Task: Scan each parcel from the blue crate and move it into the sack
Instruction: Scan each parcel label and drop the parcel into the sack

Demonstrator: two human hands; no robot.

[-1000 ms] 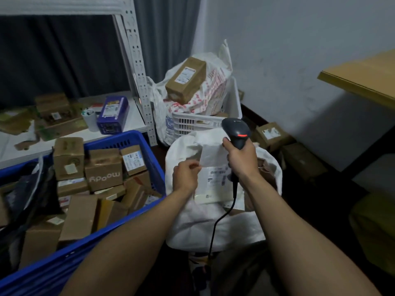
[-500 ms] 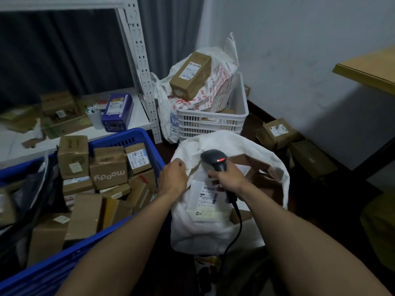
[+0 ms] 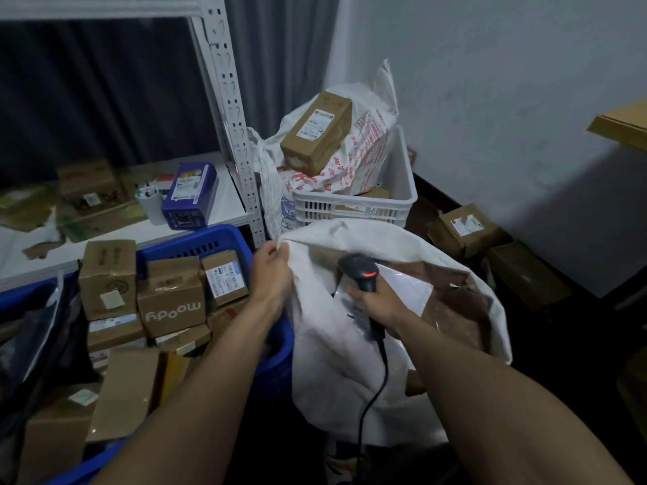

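The white sack stands open in the middle, with brown parcels visible inside at its right. My left hand grips the sack's left rim and holds it up. My right hand grips the black barcode scanner over the sack's mouth; its cable hangs down the sack's front. A white plastic mailer parcel lies inside the sack just beneath the scanner. The blue crate at the left holds several cardboard parcels, among them a box printed "moody".
A white basket with a printed bag and a brown box on top stands behind the sack. A white metal shelf carries a purple box at the left. Cardboard boxes lie on the floor by the wall.
The white mailer went from my left hand down into the sack. My left hand moved to the sack's rim, and my right hand lowered the scanner over the opening.
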